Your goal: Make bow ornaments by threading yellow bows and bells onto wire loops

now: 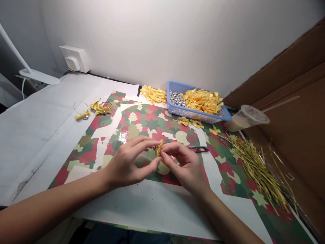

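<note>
Between my hands, above the patterned sheet, is a small yellow ribbon bow (158,149), seen nearly edge-on. My left hand (132,162) grips it from the left between thumb and fingertips. From the other side, my right hand (185,166) pinches it with thumb and forefinger, its other fingers curled. Something small and shiny shows at the bow's left side, too little to make out. Behind my right hand lies a thin dark and red tool (199,149), partly covered.
A blue basket (200,117) holds silver bells (177,99) and yellow bows (203,101); more bows (153,94) are heaped beside it. Bows on wire loops (101,107) lie left. Gold-green ties (256,166) and a tilted plastic cup (247,117) lie right, near cardboard (291,95).
</note>
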Available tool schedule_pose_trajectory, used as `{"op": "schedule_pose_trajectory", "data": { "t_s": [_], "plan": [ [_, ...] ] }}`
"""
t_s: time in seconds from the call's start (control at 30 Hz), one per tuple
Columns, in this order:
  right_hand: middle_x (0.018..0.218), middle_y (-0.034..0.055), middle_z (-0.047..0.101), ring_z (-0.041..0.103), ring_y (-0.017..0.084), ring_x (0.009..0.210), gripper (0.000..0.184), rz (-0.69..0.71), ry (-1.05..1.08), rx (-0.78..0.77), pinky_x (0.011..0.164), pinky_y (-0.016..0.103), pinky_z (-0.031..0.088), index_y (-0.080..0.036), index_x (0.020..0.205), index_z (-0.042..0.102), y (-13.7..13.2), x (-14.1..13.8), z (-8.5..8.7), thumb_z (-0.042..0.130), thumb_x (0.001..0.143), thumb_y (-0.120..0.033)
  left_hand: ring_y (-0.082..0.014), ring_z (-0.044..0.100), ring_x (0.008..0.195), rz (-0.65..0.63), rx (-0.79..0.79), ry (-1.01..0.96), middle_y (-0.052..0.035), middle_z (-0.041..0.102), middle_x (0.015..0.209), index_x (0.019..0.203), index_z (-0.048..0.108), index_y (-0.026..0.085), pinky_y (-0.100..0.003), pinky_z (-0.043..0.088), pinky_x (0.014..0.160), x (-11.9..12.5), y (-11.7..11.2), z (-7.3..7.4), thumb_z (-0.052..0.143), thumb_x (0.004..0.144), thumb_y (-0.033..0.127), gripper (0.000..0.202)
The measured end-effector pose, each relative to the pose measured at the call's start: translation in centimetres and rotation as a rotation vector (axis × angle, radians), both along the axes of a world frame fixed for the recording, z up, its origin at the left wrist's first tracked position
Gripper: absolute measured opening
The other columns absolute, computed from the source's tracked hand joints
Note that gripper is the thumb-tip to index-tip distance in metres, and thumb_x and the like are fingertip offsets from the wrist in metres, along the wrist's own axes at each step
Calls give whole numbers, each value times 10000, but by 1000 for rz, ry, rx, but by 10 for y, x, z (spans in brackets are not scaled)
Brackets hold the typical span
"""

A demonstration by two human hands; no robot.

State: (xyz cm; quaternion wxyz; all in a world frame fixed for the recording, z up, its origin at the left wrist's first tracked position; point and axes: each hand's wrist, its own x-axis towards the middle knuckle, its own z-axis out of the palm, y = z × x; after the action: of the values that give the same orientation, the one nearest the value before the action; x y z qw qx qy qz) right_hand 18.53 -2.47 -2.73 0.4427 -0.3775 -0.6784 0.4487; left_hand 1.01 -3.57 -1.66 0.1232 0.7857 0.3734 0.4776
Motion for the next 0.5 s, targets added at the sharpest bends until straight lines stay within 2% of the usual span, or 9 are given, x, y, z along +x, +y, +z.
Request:
{"op": "schedule_pose_trajectory", "data": {
  "t_s": [0.3, 0.43, 0.5],
  "plan": [
    [774, 25, 641, 618, 152, 707, 124, -91, -281, 432, 607, 270, 520, -227, 838, 545, -4, -3, -2, 516, 851, -107, -167, 700, 764, -10, -214, -98, -72, 745, 896, 958, 679, 154, -267, 623, 655, 4, 1, -5, 668, 775, 176, 184],
    [791, 37, 644, 614, 152, 722, 133, -75, -297, 446, 620, 270, 514, -216, 829, 551, -3, -3, -1, 502, 862, -98, -158, 712, 722, -19, -407, -202, -59, 753, 857, 930, 704, 147, -227, 627, 620, 6, 2, -3, 651, 788, 177, 155],
    [794, 33, 637, 602, 153, 714, 134, -70, -282, 416, 612, 274, 509, -220, 828, 552, -3, -3, 0, 498, 862, -103, -162, 716, 727, -24, -454, -237, -60, 753, 849, 920, 713, 143, -223, 629, 628, 6, 3, -3, 640, 797, 185, 149]
  ]
}}
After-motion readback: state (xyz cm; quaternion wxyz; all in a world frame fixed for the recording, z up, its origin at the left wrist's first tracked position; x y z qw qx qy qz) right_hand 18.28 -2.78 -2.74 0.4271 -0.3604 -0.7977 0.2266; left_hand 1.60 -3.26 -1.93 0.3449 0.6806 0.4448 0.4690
